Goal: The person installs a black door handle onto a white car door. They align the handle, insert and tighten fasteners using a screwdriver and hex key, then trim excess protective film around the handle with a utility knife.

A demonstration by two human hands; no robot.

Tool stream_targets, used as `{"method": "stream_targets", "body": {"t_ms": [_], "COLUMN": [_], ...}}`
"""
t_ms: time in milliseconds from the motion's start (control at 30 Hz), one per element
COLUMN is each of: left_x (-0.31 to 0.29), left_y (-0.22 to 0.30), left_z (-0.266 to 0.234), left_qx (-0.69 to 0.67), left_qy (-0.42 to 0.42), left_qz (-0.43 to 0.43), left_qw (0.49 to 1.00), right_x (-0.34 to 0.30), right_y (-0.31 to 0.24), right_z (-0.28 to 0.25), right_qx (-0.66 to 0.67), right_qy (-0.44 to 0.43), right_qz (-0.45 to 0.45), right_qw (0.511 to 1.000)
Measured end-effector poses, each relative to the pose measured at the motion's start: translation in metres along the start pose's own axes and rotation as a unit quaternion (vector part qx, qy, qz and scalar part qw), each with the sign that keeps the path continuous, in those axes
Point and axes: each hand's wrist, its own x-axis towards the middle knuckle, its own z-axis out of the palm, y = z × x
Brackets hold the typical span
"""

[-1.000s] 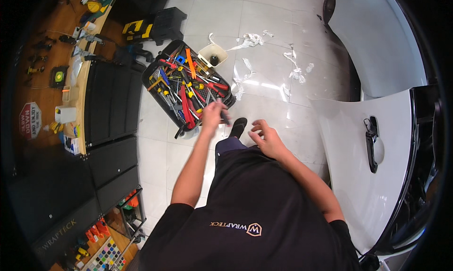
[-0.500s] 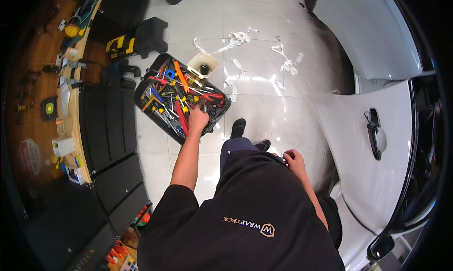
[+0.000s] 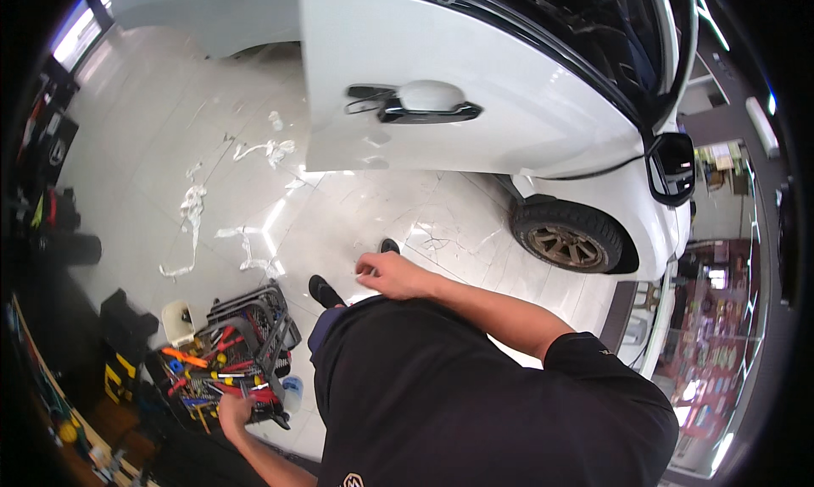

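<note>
At the lower left, my left hand [image 3: 235,413] reaches over the near edge of an open black toolbox [image 3: 287,333]. Its fingers are bent among the tools, by a thin grey piece that I cannot make out. Red-handled pliers [image 3: 227,339], an orange tool [image 3: 184,357] and several yellow-handled screwdrivers lie jumbled there. In front of my body, apart from the tools, my right hand [image 3: 392,276] has its fingers curled together. Whatever may be at those fingertips is too small to tell.
A white car door [image 3: 509,105] stands open ahead, with a wheel [image 3: 570,243] to its right. Crumpled white strips [image 3: 193,207] lie on the tiled floor. A cream bin [image 3: 177,321] is at the toolbox's far side. A wooden-topped workbench [image 3: 64,402] runs along the lower left.
The view has swung to the right, bringing the car door and wheel to the middle. My left hand stays at the toolbox; my right hand has come across in front of my body.
</note>
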Motion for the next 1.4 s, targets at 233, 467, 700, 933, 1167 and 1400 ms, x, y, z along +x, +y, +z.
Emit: {"method": "stream_targets", "body": {"t_ms": [233, 467, 700, 933, 1167, 1400], "left_x": [-0.133, -0.196, -0.14, -0.134, -0.147, -0.147], "left_y": [0.302, 0.555, 0.662, 0.67, 0.664, 0.672], "left_z": [-0.053, -0.058, -0.059, -0.051, -0.039, -0.027], "left_qx": [-0.395, -0.261, -0.044, -0.019, 0.028, -0.04], "left_qy": [0.003, 0.196, 0.407, 0.411, 0.453, 0.436], "left_qz": [0.37, 0.589, 0.595, 0.578, 0.501, 0.479], "left_qw": [0.841, 0.739, 0.691, 0.705, 0.737, 0.761], "right_x": [-0.039, -0.117, -0.154, -0.125, -0.09, -0.08], "right_y": [-0.077, 0.008, 0.057, 0.072, 0.085, 0.079], "right_z": [-0.075, -0.253, -0.355, -0.367, -0.373, -0.388], "right_qx": [0.192, 0.056, -0.015, -0.072, -0.244, -0.349], "right_qy": [-0.135, 0.12, 0.226, 0.146, 0.247, 0.334], "right_qz": [-0.169, -0.156, -0.016, -0.102, -0.231, -0.264], "right_qw": [0.957, 0.979, 0.974, 0.981, 0.909, 0.835]}}
